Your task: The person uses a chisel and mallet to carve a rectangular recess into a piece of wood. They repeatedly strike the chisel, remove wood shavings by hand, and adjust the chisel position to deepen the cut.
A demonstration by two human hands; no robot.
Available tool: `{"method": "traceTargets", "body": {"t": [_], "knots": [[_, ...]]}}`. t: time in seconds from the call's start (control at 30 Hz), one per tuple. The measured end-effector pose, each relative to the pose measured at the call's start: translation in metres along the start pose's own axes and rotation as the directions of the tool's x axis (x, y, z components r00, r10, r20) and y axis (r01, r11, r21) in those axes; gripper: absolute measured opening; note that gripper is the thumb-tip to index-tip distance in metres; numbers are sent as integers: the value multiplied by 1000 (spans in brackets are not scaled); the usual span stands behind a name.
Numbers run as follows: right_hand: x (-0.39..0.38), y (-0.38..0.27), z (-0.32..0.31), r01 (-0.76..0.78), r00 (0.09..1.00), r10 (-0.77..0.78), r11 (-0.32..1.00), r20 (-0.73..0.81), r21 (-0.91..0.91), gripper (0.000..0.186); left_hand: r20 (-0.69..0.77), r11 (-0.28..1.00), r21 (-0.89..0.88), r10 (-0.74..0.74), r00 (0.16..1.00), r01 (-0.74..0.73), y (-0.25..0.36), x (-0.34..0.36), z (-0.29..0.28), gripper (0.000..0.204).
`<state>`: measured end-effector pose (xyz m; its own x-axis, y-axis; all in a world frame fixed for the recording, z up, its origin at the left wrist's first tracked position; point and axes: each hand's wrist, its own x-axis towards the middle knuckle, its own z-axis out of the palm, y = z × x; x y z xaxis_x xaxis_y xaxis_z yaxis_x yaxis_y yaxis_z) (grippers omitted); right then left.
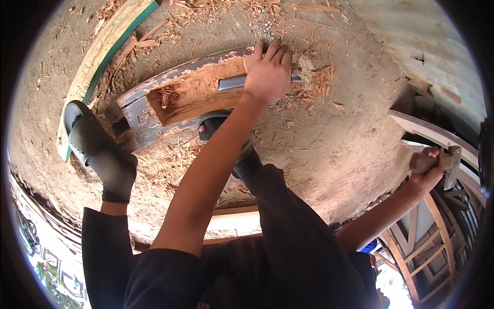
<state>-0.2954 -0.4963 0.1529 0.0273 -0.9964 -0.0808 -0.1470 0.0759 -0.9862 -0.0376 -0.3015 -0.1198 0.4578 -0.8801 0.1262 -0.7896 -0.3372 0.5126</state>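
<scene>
A curved, dark-painted wooden beam (140,119) lies on the ground, with a long hollow cut into its reddish wood. My left hand (268,72) presses on its right part, fingers hooked over the far edge; the thumb is hidden. Under that hand, a flat blue-grey strip (232,82) shows in the hollow on both sides of the wrist. My right hand (428,167) is raised far to the right, closed round a hand tool with a flat metal head (453,167); its exact kind is unclear. My sandalled foot (213,123) is against the beam's near edge.
A second curved timber (98,72), pale with a green edge, lies at the left beside my other sandalled foot (87,134). Wood chips (164,170) cover the dirt floor. Wooden frames (422,242) stand at the lower right, below a corrugated metal sheet (437,46).
</scene>
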Motion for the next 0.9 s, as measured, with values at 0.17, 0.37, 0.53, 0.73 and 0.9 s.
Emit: {"method": "traceTargets", "body": {"t": [0.17, 0.37, 0.53, 0.73, 0.9], "knots": [[-89, 99, 99, 93, 944, 22, 940, 329, -330, 10, 4, 999, 38, -20, 1000, 20, -2, -1, -2, 65], [-156, 105, 112, -641, 531, 776, 630, 341, -438, 28, 26, 999, -33, -3, 1000, 4, -3, -1, -6, 56], [-110, 68, 67, -546, 735, 605, 796, 306, -263, 35, -22, 1000, 21, -1, 1000, 2, -11, -5, -7, 57], [-20, 35, 46, -204, 954, 189, 978, 232, 42, 13, -37, 1000, -8, 12, 999, -12, -4, -2, -3, 58], [-136, 121, 119, 188, 704, 221, 859, 675, -477, 11, -72, 999, 34, 5, 997, -3, -8, -4, 1, 57]]}}
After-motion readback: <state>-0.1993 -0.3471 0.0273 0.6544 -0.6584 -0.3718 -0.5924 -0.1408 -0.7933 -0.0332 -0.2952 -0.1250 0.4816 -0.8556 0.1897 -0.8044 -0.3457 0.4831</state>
